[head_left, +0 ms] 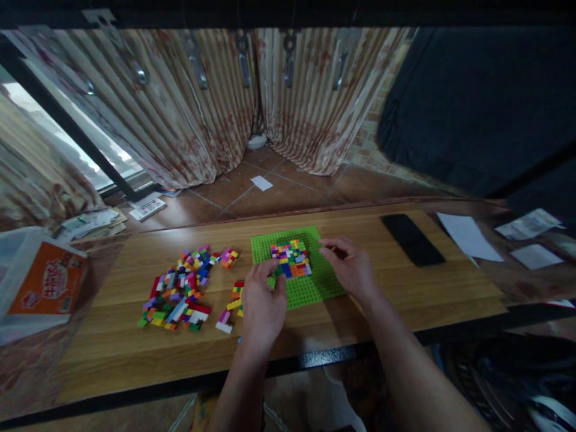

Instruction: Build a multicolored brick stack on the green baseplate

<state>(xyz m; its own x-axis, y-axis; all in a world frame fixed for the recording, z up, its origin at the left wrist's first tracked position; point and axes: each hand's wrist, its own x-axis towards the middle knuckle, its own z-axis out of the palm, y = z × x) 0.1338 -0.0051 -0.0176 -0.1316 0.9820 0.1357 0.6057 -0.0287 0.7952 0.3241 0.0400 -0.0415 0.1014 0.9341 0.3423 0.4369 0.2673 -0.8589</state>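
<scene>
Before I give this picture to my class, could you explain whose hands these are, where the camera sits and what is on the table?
There is no machine here: a person works bare-handed, wearing the camera on their head, so we look forward and down. On the wooden table lies a green board carrying a patch of colourful bricks. The left hand is at that patch's near left corner; the right hand is over the board's right side. Whether either grip holds a brick is too small to tell. Loose bricks lie left, a dark phone right.
</scene>
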